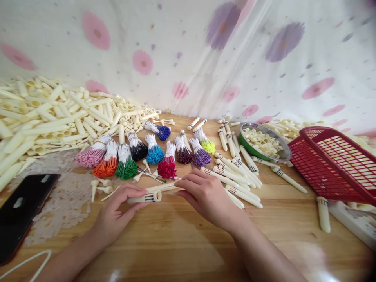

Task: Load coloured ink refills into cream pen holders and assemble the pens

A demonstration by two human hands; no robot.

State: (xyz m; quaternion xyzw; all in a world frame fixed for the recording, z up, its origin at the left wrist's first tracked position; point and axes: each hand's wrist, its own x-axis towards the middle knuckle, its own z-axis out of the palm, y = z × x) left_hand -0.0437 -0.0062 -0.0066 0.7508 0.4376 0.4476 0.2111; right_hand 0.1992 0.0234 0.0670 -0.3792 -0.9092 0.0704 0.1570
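Note:
My left hand [117,207] is closed round a cream multicolour pen barrel [143,197]. The barrel's open end faces right, with coloured parts inside and coloured slots along its side. The fingers of my right hand [205,196] are curled, thumb and index at the end of a second cream tube [166,187], which runs behind the first barrel. Beyond my hands stand bundles of white-stemmed refills, among them red [167,164], green [125,166], orange [105,164] and purple [201,154]. A few loose refills [151,175] lie just behind the left barrel.
Cream barrels [53,117] are heaped at the left, above a black phone [26,211]. Finished-looking pens [235,172] lie right of centre. Behind them are a green-sided metal bowl [249,144] of small cream parts and a red basket [320,164]. A flowered curtain [176,47] hangs behind.

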